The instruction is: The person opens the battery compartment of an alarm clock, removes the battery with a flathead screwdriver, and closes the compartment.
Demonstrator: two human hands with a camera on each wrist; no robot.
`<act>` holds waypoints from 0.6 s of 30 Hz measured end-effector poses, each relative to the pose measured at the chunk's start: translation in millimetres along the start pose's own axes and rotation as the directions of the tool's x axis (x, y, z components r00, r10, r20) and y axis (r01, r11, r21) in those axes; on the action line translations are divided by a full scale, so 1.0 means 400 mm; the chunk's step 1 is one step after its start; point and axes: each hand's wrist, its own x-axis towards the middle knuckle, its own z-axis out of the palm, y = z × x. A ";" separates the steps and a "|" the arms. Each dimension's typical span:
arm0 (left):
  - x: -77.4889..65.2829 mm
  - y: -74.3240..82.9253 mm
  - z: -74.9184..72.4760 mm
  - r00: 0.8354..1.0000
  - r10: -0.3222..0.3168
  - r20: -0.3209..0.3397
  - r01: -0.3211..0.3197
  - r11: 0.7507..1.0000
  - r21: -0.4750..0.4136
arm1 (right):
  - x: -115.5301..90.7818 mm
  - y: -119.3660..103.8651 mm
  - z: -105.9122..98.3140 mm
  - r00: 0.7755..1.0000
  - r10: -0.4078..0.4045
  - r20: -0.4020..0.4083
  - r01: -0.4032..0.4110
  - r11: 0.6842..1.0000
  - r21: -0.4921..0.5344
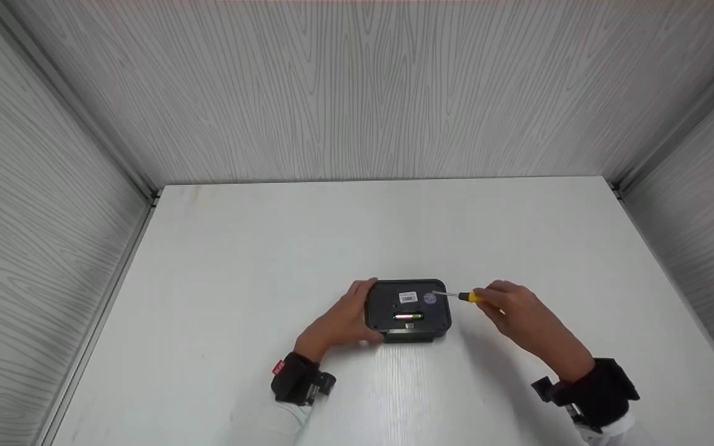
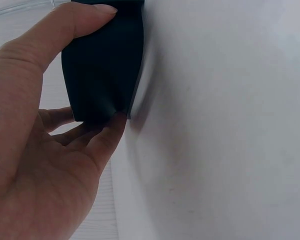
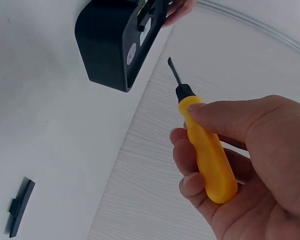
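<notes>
Two black wrist bands [image 1: 599,393] sit closest in the head view I watch from far away. The left hand [image 1: 344,316] has the black box [image 1: 409,307] in its grip, thumb on the near side, fingers on the far side. The box is near the middle of the white worktop [image 1: 270,248]; I can't tell if it touches down. I see two stickers [image 1: 408,297] on it. The right hand [image 1: 518,316] has its grip curled round a yellow screwdriver [image 3: 210,155]. Its metal tip [image 3: 174,70] is near the box, not touching. I also see a small black strip [image 3: 21,207] on the worktop.
</notes>
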 end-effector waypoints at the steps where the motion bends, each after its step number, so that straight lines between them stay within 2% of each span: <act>1: 0.000 0.000 0.000 1.000 -0.003 0.001 0.003 1.000 0.002 | 0.002 -0.003 -0.004 1.000 -0.001 0.015 0.001 1.000 -0.003; 7: 0.001 0.000 0.000 1.000 -0.018 0.005 0.018 1.000 -0.002 | 0.018 -0.017 -0.027 0.996 -0.009 0.092 0.006 1.000 0.029; 13: 0.002 -0.003 0.001 1.000 -0.012 0.007 0.012 1.000 -0.010 | 0.031 -0.025 -0.030 0.988 -0.127 0.093 0.125 0.992 0.030; 18: 0.001 -0.003 0.004 1.000 -0.006 0.002 0.006 1.000 -0.008 | 0.041 -0.036 -0.026 0.979 -0.180 0.098 0.178 0.984 0.021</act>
